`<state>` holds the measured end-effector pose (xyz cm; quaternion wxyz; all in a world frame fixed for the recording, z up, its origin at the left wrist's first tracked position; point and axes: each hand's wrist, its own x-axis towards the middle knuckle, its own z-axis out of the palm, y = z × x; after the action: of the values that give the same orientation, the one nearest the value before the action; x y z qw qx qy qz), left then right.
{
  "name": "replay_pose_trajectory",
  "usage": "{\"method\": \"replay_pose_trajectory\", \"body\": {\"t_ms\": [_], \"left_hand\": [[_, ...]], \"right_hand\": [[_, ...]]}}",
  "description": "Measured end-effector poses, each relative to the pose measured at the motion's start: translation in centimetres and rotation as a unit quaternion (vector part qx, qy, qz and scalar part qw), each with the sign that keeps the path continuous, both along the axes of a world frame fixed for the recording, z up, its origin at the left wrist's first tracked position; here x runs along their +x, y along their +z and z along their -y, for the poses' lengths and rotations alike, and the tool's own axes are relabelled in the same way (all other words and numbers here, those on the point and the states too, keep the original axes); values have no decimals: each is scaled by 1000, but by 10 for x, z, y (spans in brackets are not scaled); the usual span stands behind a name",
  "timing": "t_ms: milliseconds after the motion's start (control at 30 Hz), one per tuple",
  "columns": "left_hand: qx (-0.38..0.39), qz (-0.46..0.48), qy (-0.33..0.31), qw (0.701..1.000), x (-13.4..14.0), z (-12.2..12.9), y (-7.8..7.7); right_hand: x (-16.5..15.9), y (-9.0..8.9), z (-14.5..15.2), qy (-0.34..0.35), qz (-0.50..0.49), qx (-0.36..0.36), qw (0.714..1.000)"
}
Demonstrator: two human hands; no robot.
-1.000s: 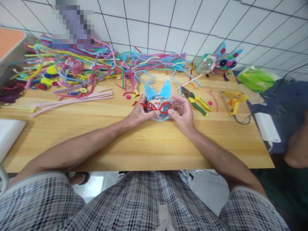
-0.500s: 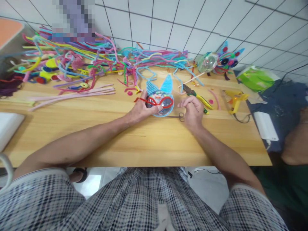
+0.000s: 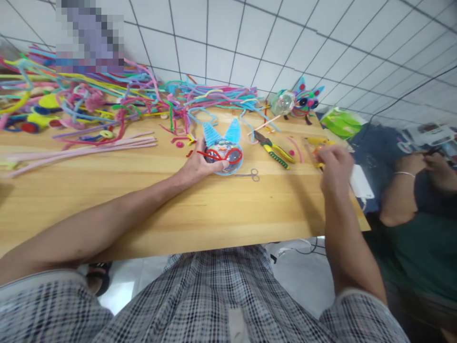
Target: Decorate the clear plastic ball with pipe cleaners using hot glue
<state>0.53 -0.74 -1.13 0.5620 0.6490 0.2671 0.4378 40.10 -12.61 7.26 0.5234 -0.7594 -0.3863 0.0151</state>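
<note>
On bench (image 3: 200,214): craft ball (image 3: 225,148) near middle, in left hand (image 3: 203,163); scissors (image 3: 250,176) just right of ball; pliers (image 3: 266,142) right, behind scissors; pipe-cleaner heap (image 3: 89,97) left rear; pipe-cleaner bundle (image 3: 221,95) behind ball; glue gun (image 3: 319,141) near right end, beside right hand (image 3: 335,169).

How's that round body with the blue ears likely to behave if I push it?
The round body would probably roll or tip without the left hand around its side, since it's curved. It may be light for its size, as it looks see-through. The blue ears might bend, being upright and ridged like wound strips.
</note>
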Motion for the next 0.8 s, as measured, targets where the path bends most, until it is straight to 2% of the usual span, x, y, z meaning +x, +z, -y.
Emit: {"method": "replay_pose_trajectory", "body": {"t_ms": [67, 133, 233, 400, 500, 667, 800], "left_hand": [[-15, -2, 17, 1000, 3, -1, -1], [-33, -12, 22, 999, 5, 0, -1], [-32, -15, 22, 999, 7, 3, 1], [-19, 16, 53, 998, 8, 8, 3], [-17, 27, 64, 997, 8, 6, 3], [-6, 16, 91, 996, 3, -2, 4], [-43, 36, 82, 995, 2, -6, 9]], "right_hand": [[28, 1, 11, -101, 7, 10, 995], [48, -3, 12, -169, 1, -3, 986], [65, -12, 1, -192, -30, -58, 979], [72, -16, -20, -128, -40, -155, 979], [71, -15, -29, -103, -26, -187, 976], [62, -12, -44, -52, -45, -149, 986], [32, 4, -45, 38, -85, -88, 992]]}}
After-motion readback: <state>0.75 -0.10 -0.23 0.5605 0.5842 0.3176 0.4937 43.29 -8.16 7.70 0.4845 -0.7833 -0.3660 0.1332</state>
